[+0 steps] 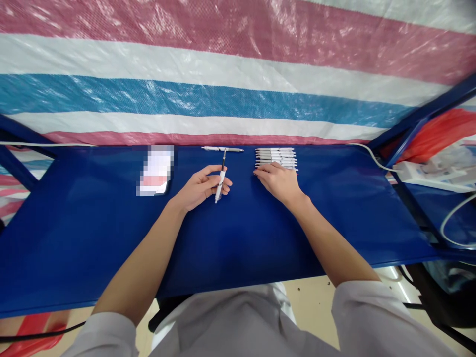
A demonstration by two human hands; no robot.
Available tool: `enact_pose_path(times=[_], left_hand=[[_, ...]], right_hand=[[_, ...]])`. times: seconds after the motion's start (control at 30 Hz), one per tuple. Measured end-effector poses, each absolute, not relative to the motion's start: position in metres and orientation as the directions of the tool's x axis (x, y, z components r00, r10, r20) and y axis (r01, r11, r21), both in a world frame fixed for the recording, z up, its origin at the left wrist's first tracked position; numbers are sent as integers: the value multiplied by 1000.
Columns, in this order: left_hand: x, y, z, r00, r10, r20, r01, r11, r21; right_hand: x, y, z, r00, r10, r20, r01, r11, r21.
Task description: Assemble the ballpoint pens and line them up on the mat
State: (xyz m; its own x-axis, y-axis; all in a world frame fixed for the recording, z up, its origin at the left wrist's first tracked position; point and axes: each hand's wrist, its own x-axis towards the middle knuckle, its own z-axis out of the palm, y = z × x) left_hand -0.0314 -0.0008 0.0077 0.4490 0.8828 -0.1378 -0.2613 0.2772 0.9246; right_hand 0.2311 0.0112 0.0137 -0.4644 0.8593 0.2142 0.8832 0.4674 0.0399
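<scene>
A white pen (220, 186) with a dark section near its tip stands tilted in my left hand (203, 187), its tip end pointing away from me. The thumb and fingers of that hand are closed around the barrel. My right hand (279, 181) lies over the near side of a row of white pens (274, 154), fingers together and bent down onto the nearest pen, which they mostly cover. Several pens in this row lie side by side, pointing left. Farther back, another white pen (232, 149) lies crosswise, just beyond the tip of the held one.
A phone (158, 171), its screen blurred out, lies on the blue tabletop (238, 238) left of my left hand. Behind the table hangs a striped plastic sheet (238, 99). A white power strip (433, 178) with cables sits at the right, beside the blue frame.
</scene>
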Motion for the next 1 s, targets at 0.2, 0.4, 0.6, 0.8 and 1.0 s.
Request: enact_pose_path(times=[0.2,0.4,0.6,0.8,1.0], left_hand=[[-32,-1,8,444,886,-132,-263,269,927],[-31,-1,7,439,891,-120,-266,256,930],[-30,-2,7,426,897,-120,-275,255,927],[-31,-1,4,406,908,-105,-293,238,926],[-33,0,4,356,929,-95,-278,203,939]], right_hand=[[231,12,12,-463,860,213,884,465,46],[229,11,15,-462,860,216,884,466,36],[221,8,24,-435,870,231,886,460,-62],[200,15,26,-224,921,319,590,388,-708],[167,18,19,-5,999,36,-210,35,-977]])
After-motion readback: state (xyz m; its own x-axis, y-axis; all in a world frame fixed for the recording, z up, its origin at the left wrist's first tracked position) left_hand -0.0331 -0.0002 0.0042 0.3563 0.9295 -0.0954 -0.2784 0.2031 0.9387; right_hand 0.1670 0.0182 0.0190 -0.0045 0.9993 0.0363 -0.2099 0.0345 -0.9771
